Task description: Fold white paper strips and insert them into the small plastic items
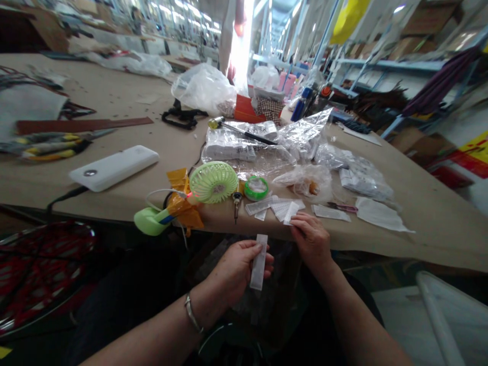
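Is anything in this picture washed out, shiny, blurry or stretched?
In the head view, a bright strip of glare at top centre is blown out to white; the clear plastic packaging throws glints; the cardboard boxes at upper right look soft and stretched, perhaps from a wide lens; the left hand and its white strip look clearer.

Green fan (213, 183), yellow-handled pliers (53, 147)
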{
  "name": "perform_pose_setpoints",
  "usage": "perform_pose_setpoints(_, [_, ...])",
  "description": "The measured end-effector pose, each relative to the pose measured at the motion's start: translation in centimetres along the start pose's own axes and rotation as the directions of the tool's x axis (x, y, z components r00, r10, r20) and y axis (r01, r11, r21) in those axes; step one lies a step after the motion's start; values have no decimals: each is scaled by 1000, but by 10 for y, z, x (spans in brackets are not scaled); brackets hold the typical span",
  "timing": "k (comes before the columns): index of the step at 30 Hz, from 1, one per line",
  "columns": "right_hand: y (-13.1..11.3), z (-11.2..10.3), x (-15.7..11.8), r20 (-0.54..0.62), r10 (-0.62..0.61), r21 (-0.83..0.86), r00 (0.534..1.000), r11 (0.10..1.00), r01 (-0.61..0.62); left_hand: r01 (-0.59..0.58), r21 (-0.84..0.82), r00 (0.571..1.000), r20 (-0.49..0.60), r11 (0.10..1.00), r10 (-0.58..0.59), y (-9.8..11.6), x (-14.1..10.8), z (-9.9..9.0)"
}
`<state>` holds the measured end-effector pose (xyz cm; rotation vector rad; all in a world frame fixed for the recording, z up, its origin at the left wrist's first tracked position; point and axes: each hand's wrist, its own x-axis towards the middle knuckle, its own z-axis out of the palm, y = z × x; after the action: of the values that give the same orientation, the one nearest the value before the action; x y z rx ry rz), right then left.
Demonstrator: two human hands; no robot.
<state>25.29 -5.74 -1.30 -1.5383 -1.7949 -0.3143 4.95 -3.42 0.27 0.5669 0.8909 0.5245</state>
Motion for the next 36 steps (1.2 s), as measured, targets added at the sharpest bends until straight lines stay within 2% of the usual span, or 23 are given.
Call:
perform_pose_setpoints(3, [-16,-6,-3,-46,-35,144,998,989,41,15,-39,1000,9,999,-14,4,-2,2])
perform_pose_setpoints(5, [-32,-9,-7,9,-163,223,987,962,157,6,-83,999,50,997,-2,6,-4,4])
perform_pose_setpoints(7, [-49,-9,-13,90,-290,279,953,926,256,-15,-129,997,73,991,25,7,-5,6])
perform_pose_setpoints(10, [-64,-6,-21,156,-375,297,914,900,319,-36,-183,998,53,983,46,6,-6,6])
perform_pose_setpoints(19, [-68,-5,-27,224,-422,300,879,887,350,-59,-189,994,80,980,75,0,-8,1])
perform_pose_setpoints(26, [-69,-1,-32,215,-420,298,882,888,350,-74,-183,995,59,980,86,-3,-9,2])
perform_pose_setpoints(32, [-73,-10,-31,220,-390,302,894,899,318,-55,-151,998,26,987,59,-6,-6,4])
perform_pose_setpoints(34, [-64,-15,-29,209,-354,273,912,916,293,-24,-109,1000,-12,994,22,-6,-5,4])
perform_pose_setpoints(36, [-42,-22,-26,180,-244,160,953,963,216,16,-55,999,-39,998,-18,-6,-3,4])
